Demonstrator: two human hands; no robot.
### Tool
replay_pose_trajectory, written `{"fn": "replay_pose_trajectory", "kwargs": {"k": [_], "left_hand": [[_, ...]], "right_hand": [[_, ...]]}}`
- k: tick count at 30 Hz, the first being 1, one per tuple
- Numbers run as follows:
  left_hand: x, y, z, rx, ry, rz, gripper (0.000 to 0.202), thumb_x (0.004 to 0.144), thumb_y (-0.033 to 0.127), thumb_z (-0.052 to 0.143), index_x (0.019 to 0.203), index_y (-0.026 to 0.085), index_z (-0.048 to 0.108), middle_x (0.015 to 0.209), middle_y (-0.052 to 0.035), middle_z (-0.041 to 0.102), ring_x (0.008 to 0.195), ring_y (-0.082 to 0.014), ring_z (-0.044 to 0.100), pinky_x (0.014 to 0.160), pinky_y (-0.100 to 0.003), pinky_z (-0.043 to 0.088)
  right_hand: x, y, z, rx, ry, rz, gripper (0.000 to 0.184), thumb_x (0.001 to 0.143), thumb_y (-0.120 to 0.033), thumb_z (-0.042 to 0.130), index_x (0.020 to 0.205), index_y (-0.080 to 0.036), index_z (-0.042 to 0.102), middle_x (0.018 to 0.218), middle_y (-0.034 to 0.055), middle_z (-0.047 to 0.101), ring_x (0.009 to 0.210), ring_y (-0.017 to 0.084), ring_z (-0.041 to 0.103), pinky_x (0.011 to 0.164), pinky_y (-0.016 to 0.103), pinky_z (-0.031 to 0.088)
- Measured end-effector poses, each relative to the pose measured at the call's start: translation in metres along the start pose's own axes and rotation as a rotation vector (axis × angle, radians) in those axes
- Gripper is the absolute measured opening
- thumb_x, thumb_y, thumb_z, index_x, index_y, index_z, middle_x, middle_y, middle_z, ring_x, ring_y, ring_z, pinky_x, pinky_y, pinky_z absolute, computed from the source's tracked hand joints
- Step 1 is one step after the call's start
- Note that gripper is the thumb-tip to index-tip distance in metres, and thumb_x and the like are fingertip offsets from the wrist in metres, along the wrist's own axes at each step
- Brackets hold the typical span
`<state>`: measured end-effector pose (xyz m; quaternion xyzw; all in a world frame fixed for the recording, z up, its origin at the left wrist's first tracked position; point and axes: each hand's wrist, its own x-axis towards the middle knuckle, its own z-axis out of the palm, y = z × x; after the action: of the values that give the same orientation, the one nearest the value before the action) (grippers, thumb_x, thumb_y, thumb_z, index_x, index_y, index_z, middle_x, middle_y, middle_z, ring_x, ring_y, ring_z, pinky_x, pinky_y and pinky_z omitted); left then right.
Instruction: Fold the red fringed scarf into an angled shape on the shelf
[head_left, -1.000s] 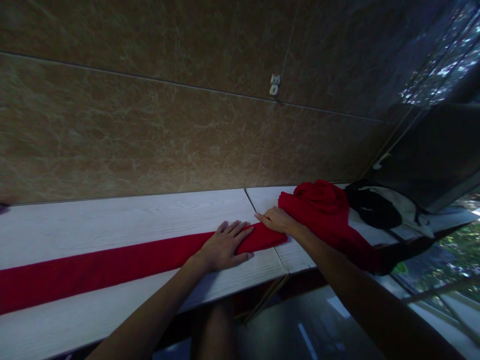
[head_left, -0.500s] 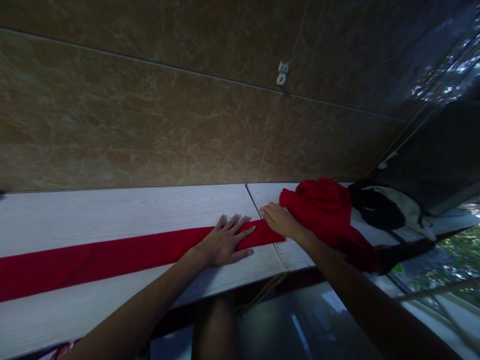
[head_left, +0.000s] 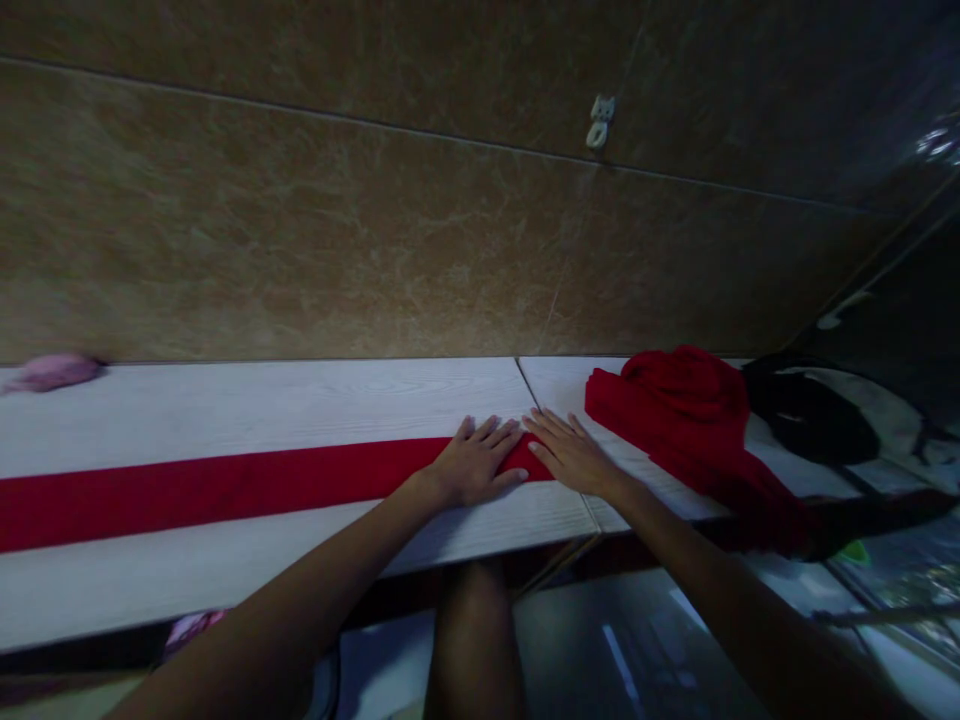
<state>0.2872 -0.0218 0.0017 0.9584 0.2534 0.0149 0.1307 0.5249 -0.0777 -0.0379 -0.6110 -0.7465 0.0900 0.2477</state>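
A long, flat strip of red cloth (head_left: 225, 487) runs along the white wooden bench top from the left edge of the view to the middle. My left hand (head_left: 478, 463) lies flat on the strip close to its right end, fingers spread. Just beside it, my right hand (head_left: 574, 455) rests palm down over that right end, fingers stretched out. The fingertips of my right hand reach the seam between two boards. Under both palms the cloth is hidden.
To the right lies a bunched heap of red fabric (head_left: 682, 410), partly hanging over the front edge. Beyond it sits a black and white bag (head_left: 817, 415). A pink item (head_left: 56, 372) lies by the tiled wall (head_left: 337, 240), which carries a small cat-shaped hook (head_left: 600, 122).
My right hand has moved left, away from the red heap and onto the strip's end beside my left hand. The view has turned left, bringing the pink item in.
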Motion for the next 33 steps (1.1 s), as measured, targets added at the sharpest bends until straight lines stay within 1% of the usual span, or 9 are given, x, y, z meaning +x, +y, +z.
{"fn": "replay_pose_trajectory", "kwargs": {"k": [4, 6, 8, 11, 14, 16, 21, 27, 33], "left_hand": [[-0.038, -0.046, -0.051, 0.033, -0.055, -0.139, 0.073, 0.104, 0.069, 0.024, 0.165, 0.029, 0.027, 0.173, -0.0060, 0.019, 0.161, -0.0367, 0.005, 0.125, -0.070, 0.004], [-0.066, -0.073, -0.075, 0.084, -0.065, -0.235, 0.072, 0.104, 0.068, 0.024, 0.165, 0.029, 0.030, 0.174, -0.0060, 0.017, 0.161, -0.0376, 0.004, 0.124, -0.071, 0.003], [-0.091, -0.090, -0.086, 0.109, -0.101, -0.288, 0.073, 0.104, 0.067, 0.026, 0.165, 0.027, 0.029, 0.174, -0.0072, 0.016, 0.161, -0.0370, 0.004, 0.125, -0.069, 0.003], [-0.114, -0.095, -0.076, 0.096, -0.111, -0.271, 0.074, 0.104, 0.066, 0.029, 0.166, 0.025, 0.025, 0.174, -0.0062, 0.016, 0.161, -0.0344, 0.002, 0.127, -0.066, 0.002], [-0.120, -0.090, -0.054, 0.069, -0.057, -0.224, 0.077, 0.104, 0.067, 0.032, 0.167, 0.024, 0.022, 0.174, -0.0061, 0.016, 0.162, -0.0326, 0.003, 0.128, -0.063, 0.003], [-0.122, -0.090, -0.042, 0.058, -0.033, -0.199, 0.078, 0.103, 0.068, 0.035, 0.167, 0.024, 0.021, 0.173, -0.0076, 0.017, 0.161, -0.0325, 0.005, 0.128, -0.063, 0.003], [-0.136, -0.098, -0.029, 0.046, -0.012, -0.182, 0.075, 0.104, 0.065, 0.039, 0.166, 0.025, 0.025, 0.173, -0.0079, 0.022, 0.161, -0.0327, 0.011, 0.128, -0.062, 0.009], [-0.138, -0.098, -0.031, 0.027, -0.015, -0.203, 0.076, 0.104, 0.069, 0.033, 0.165, 0.024, 0.025, 0.173, -0.0085, 0.022, 0.161, -0.0336, 0.012, 0.127, -0.064, 0.011], [-0.127, -0.083, -0.042, 0.012, 0.038, -0.137, 0.084, 0.105, 0.068, 0.027, 0.166, 0.010, 0.018, 0.172, -0.0144, 0.019, 0.162, -0.0282, 0.007, 0.130, -0.056, 0.005]], "right_hand": [[0.001, 0.006, 0.002, 0.023, 0.054, 0.012, 0.057, 0.098, -0.061, 0.047, 0.141, -0.027, 0.064, 0.155, 0.0124, 0.054, 0.149, 0.037, 0.042, 0.123, 0.071, 0.008], [0.008, 0.001, 0.000, -0.137, -0.015, 0.022, 0.060, 0.100, -0.059, 0.042, 0.146, -0.025, 0.060, 0.158, 0.0133, 0.049, 0.151, 0.040, 0.036, 0.120, 0.077, 0.006], [0.020, -0.015, -0.001, -0.295, -0.041, 0.027, 0.063, 0.102, -0.056, 0.036, 0.153, -0.023, 0.052, 0.164, 0.0139, 0.041, 0.154, 0.042, 0.028, 0.118, 0.079, 0.011], [0.038, -0.059, 0.009, -0.366, -0.049, -0.048, 0.064, 0.104, -0.055, 0.029, 0.159, -0.026, 0.043, 0.169, 0.0101, 0.032, 0.156, 0.038, 0.025, 0.120, 0.073, 0.024], [0.048, -0.101, 0.036, -0.332, -0.079, -0.121, 0.062, 0.106, -0.055, 0.028, 0.159, -0.027, 0.044, 0.168, 0.0090, 0.034, 0.156, 0.035, 0.028, 0.119, 0.069, 0.029], [0.050, -0.117, 0.056, -0.325, -0.092, -0.147, 0.062, 0.106, -0.054, 0.028, 0.157, -0.025, 0.046, 0.166, 0.0105, 0.037, 0.155, 0.035, 0.031, 0.118, 0.071, 0.030], [0.045, -0.115, 0.082, -0.363, -0.042, -0.237, 0.062, 0.105, -0.051, 0.027, 0.154, -0.021, 0.050, 0.161, 0.0121, 0.044, 0.150, 0.036, 0.040, 0.117, 0.075, 0.028], [0.044, -0.113, 0.077, -0.366, -0.010, -0.272, 0.063, 0.106, -0.051, 0.025, 0.152, -0.019, 0.053, 0.157, 0.0160, 0.050, 0.146, 0.039, 0.046, 0.114, 0.076, 0.031], [0.048, -0.140, 0.074, -0.347, 0.152, -0.356, 0.058, 0.108, -0.041, 0.024, 0.158, -0.016, 0.042, 0.161, 0.0172, 0.045, 0.152, 0.034, 0.037, 0.121, 0.070, 0.026]]}}
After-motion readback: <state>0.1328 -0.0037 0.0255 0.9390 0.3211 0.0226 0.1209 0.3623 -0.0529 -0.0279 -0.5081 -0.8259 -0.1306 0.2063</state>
